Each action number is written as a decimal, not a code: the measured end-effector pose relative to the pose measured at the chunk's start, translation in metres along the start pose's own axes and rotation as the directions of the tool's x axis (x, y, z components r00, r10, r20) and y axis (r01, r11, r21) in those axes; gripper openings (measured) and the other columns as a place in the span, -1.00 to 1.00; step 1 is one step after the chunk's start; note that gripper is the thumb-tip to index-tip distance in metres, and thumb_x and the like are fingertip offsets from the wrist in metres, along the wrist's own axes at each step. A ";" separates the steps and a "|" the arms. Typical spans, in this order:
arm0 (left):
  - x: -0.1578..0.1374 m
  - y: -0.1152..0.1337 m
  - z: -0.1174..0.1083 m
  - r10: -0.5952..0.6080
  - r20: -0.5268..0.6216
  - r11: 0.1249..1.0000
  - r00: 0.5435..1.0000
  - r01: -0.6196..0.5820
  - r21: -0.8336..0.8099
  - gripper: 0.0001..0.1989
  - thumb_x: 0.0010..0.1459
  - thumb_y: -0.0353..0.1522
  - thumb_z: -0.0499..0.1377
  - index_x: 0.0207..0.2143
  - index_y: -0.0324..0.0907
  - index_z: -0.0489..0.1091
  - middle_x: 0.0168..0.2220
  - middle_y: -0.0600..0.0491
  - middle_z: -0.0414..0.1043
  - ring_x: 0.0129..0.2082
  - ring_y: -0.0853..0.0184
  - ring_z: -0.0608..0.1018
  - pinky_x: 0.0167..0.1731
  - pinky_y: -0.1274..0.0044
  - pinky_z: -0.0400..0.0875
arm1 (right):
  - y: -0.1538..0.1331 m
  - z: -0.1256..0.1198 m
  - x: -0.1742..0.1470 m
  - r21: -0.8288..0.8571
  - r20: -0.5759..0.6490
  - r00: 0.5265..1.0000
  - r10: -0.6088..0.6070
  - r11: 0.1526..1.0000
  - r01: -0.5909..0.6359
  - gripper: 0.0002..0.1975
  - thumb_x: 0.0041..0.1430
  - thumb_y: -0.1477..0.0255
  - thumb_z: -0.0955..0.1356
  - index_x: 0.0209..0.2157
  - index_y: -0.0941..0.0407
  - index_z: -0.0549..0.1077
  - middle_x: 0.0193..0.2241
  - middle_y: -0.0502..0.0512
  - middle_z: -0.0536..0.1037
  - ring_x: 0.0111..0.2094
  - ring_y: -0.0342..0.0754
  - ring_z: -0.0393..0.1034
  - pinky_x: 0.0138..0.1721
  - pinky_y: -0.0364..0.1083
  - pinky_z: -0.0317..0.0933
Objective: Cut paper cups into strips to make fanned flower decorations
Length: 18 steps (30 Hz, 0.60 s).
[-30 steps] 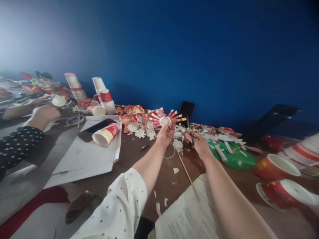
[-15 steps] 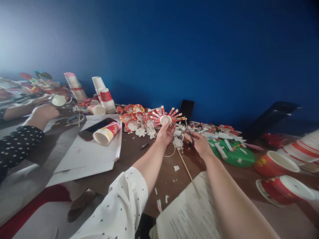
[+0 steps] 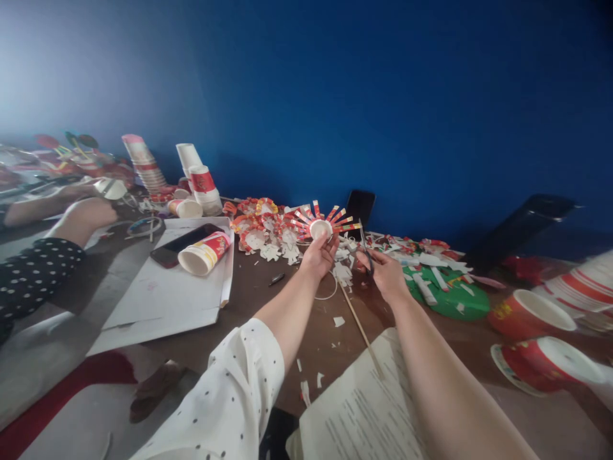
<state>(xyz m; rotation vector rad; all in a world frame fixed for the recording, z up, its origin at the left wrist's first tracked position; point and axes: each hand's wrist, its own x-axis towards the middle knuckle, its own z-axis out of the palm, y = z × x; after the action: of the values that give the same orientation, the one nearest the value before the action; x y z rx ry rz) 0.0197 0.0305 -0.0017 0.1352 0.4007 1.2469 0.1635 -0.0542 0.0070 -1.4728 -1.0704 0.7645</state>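
Both hands have lifted a tiny bit and the cup has tipped a little more toward the scissors than it was a moment ago. The left hand (image 3: 320,254) is closed around the bottom of a small paper cup (image 3: 320,227), pinching it with fingers and thumb, and holds it up above the brown table (image 3: 268,300), in front of the blue wall. The cup's side is cut into red and white strips that stick out like sun rays. The right hand (image 3: 385,275) is wrapped around the handles of the scissors (image 3: 364,250), whose blades point up toward the cup, just beside it; I cannot tell if the blades are open or shut. To cut well, I think the cup should be held still, each snip should stop at the cup's bottom, and the strips should stay the same width, with fingers kept away from the blades. On the white paper at left, a red and white cup (image 3: 204,252) lies on its side and looks empty, next to a dark phone (image 3: 182,244). Behind it stands a stack of cups (image 3: 198,177). At right, two red bowls (image 3: 530,314) look empty inside. A green plate (image 3: 447,295) has white paper scraps on it. Another person's arm in a dotted sleeve (image 3: 29,278) rests far to the left.
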 end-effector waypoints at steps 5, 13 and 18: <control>-0.002 0.001 0.001 0.009 0.003 1.000 1.000 -0.009 0.017 -0.91 0.17 -0.50 0.19 -0.24 -0.26 0.46 -0.36 0.00 0.55 -0.24 0.38 0.62 -0.13 0.57 0.53 | -0.001 0.000 0.000 -0.026 -0.022 0.998 -0.053 0.998 0.053 -0.49 -0.13 0.07 0.49 -0.20 0.13 0.63 -0.52 0.02 0.55 -0.49 -0.08 0.38 -0.48 -0.12 0.25; 0.000 0.002 0.000 0.006 -0.001 1.000 1.000 -0.006 0.014 -0.93 0.18 -0.50 0.20 -0.28 -0.26 0.47 -0.37 0.02 0.54 -0.27 0.41 0.61 -0.14 0.58 0.52 | -0.007 -0.001 -0.004 -0.028 -0.005 0.998 -0.059 0.998 0.059 -0.46 -0.15 0.04 0.49 -0.21 0.14 0.63 -0.55 0.01 0.52 -0.53 -0.11 0.34 -0.50 -0.12 0.22; 0.001 0.002 -0.001 0.000 0.020 1.000 1.000 0.000 0.005 -0.94 0.19 -0.49 0.18 -0.29 -0.27 0.46 -0.38 0.02 0.54 -0.33 0.44 0.60 -0.19 0.61 0.52 | -0.006 -0.001 -0.003 -0.051 -0.009 0.997 -0.081 0.995 0.081 -0.49 -0.11 0.04 0.48 -0.21 0.14 0.64 -0.55 0.00 0.51 -0.55 -0.12 0.32 -0.47 -0.11 0.24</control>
<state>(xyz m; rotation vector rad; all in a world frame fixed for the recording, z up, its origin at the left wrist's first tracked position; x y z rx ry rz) 0.0176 0.0320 -0.0018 0.1519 0.3872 1.2439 0.1618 -0.0569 0.0127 -1.4656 -1.1417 0.6756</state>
